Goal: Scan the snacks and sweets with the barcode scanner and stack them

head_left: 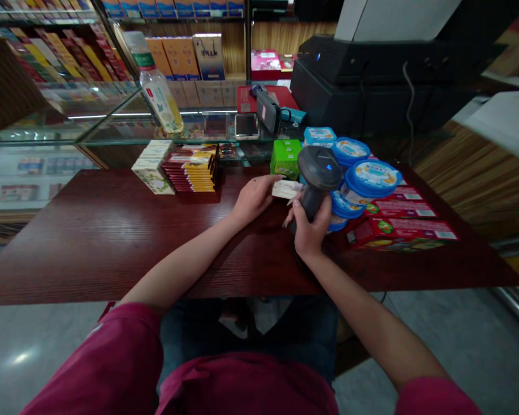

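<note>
My right hand (312, 229) is wrapped round the handle of a black barcode scanner (319, 168), whose head shows a small blue light. Just left of it, my left hand (255, 199) grips a small white box (286, 189) by its left end. The scanner head hides part of what lies behind it. Behind the white box are green packs (285, 157). Blue-lidded tubs (373, 176) are stacked to the right of the scanner, with red boxes (402, 230) beside them.
At the table's (90, 242) back left stand pale boxes (155, 167) and a row of red-and-yellow packets (194, 168). A tall bottle (155, 86) stands on the glass counter, near a phone (246, 125). Black equipment (372, 86) fills the back right.
</note>
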A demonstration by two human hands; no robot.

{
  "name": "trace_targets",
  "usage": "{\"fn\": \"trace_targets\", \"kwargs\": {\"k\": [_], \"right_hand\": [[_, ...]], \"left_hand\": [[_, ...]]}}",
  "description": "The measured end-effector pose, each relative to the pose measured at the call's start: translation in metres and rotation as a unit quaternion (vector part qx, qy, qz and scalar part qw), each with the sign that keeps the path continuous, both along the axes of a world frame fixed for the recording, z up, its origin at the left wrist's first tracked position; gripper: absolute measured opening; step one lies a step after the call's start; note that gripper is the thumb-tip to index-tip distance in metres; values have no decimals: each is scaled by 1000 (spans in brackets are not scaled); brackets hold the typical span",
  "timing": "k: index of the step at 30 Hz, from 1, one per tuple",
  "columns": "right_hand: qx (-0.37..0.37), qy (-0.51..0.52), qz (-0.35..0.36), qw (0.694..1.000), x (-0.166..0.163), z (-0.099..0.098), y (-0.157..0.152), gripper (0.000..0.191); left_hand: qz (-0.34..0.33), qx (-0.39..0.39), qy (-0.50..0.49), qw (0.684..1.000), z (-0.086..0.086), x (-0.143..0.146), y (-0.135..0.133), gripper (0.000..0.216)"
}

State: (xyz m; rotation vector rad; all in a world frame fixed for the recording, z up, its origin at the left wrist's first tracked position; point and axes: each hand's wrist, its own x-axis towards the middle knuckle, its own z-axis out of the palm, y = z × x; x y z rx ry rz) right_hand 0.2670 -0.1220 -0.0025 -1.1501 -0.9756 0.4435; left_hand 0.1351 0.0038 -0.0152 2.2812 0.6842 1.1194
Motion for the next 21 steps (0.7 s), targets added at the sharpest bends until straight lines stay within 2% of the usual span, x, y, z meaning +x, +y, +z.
{"fn": "trace_targets", "kwargs": {"k": [4, 8, 11, 15, 18, 21], "right_hand": [[22, 4, 42, 999, -3, 3, -5, 27], [4, -15, 107, 994, -6, 6, -8, 20], [-27, -32, 134, 990, -8, 6, -9, 18], [-49, 4, 173, 984, -9, 5, -9, 19], [-55, 41, 180, 981, -9, 5, -7, 21], [-60, 48, 171, 982, -9, 5, -6, 21]], "left_hand": [[15, -92, -94, 991, -9, -29, -2, 65], [50, -215, -215, 951, -16, -41, 13, 72], [51, -295, -299, 906, -21, -43, 24, 60], [45, -384, -342, 857, -23, -49, 29, 38], [34, -418, -360, 833, -20, -55, 28, 33], [29, -428, -369, 824, -18, -55, 27, 34]]}}
